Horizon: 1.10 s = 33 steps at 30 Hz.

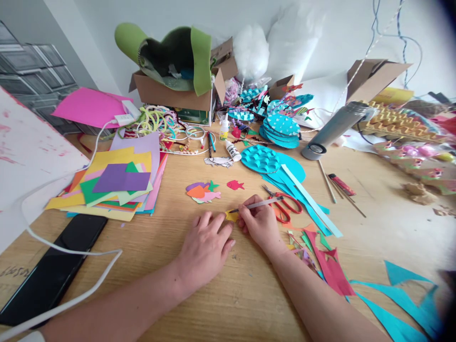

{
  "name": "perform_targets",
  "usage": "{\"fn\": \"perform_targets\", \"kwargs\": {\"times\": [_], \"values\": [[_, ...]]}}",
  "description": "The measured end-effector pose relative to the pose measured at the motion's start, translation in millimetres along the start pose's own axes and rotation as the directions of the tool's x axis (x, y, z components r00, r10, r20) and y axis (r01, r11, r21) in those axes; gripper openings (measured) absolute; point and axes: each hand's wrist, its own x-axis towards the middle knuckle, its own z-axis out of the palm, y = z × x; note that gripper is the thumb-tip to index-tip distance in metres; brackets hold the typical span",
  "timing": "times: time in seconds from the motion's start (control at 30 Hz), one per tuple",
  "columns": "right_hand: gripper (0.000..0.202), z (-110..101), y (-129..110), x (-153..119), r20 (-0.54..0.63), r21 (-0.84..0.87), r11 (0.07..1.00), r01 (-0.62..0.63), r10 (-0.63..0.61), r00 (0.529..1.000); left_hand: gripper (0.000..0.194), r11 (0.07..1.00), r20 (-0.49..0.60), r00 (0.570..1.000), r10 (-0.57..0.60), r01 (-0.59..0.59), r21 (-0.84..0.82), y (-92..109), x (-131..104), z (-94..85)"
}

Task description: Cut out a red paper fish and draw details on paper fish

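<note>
My right hand [259, 223] grips a slim pen [261, 203], grey-white along its barrel, with its dark tip at a small yellow paper piece [232, 216]. My left hand [208, 244] lies palm down on the table, its fingertips at the left edge of that piece. Part of the yellow paper is hidden by my fingers. Just beyond are fish-shaped paper cutouts [198, 191] in orange, purple and pink, a green star, and a separate red paper fish [235, 185]. Red-handled scissors [290, 203] lie open-bladed beside my right hand.
Coloured paper sheets [121, 183] are stacked at left, near a black phone [53, 270] and a white cable [71, 248]. Blue woven paper discs [261, 159], glue bottles [233, 151] and a grey flask [335, 130] stand farther back. Paper scraps [331, 266] lie at right.
</note>
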Motion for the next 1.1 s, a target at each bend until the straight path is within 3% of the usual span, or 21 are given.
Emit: {"fn": "perform_targets", "kwargs": {"times": [1.1], "values": [[0.015, 0.5, -2.6, -0.3, -0.003, 0.013, 1.0, -0.021, 0.021, 1.0, 0.024, 1.0, -0.011, 1.0, 0.001, -0.001, -0.004, -0.5, 0.3, 0.0]]}}
